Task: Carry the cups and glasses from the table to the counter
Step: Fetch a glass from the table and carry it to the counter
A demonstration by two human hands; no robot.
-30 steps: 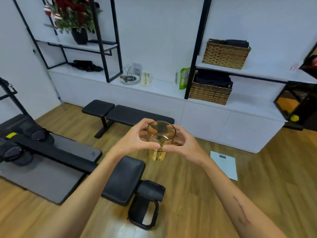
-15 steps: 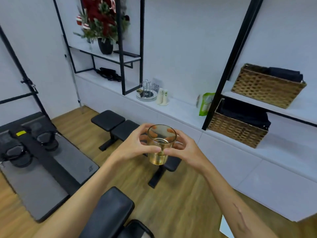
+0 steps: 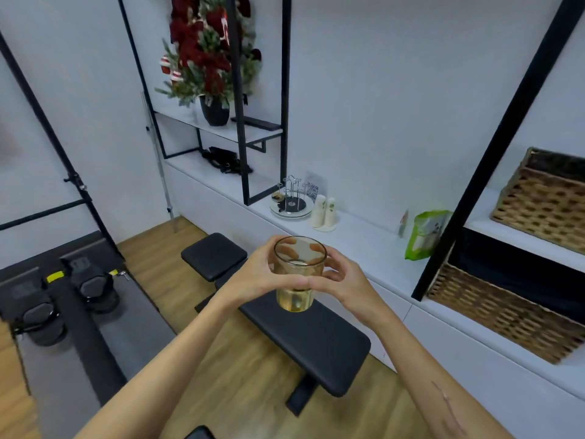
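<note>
Between both hands, held out in front of the chest, sits a clear amber-tinted drinking glass (image 3: pixel 299 274) with pale yellow liquid in its lower part. It stands upright in the air above a black padded bench (image 3: pixel 304 334) on the wooden floor (image 3: pixel 158 267), touching nothing but the hands. The left hand (image 3: pixel 253 277) wraps the glass from the left, its fingers (image 3: pixel 286 250) curled round the far side and showing through the glass wall, its thumb across the near side. The right hand (image 3: pixel 343 280) grips from the right in the same way, fingers curled behind, thumb tip meeting the left thumb at the front.

Beyond the glass runs a long white tabletop (image 3: pixel 364 236) along the wall. On it stand a round tray with a wire cup rack (image 3: pixel 291 201), a pair of small white bottles (image 3: pixel 324 212) just beside the tray, and a green pouch (image 3: pixel 425 234) further right. A woven wicker basket (image 3: pixel 506 315) sits on the tabletop at the right, another wicker basket (image 3: pixel 547 201) on the shelf above it. Higher on the left, a black pot holding red flowers and green sprigs (image 3: pixel 212 64) stands on a shelf in a black metal frame (image 3: pixel 286 99).
</note>
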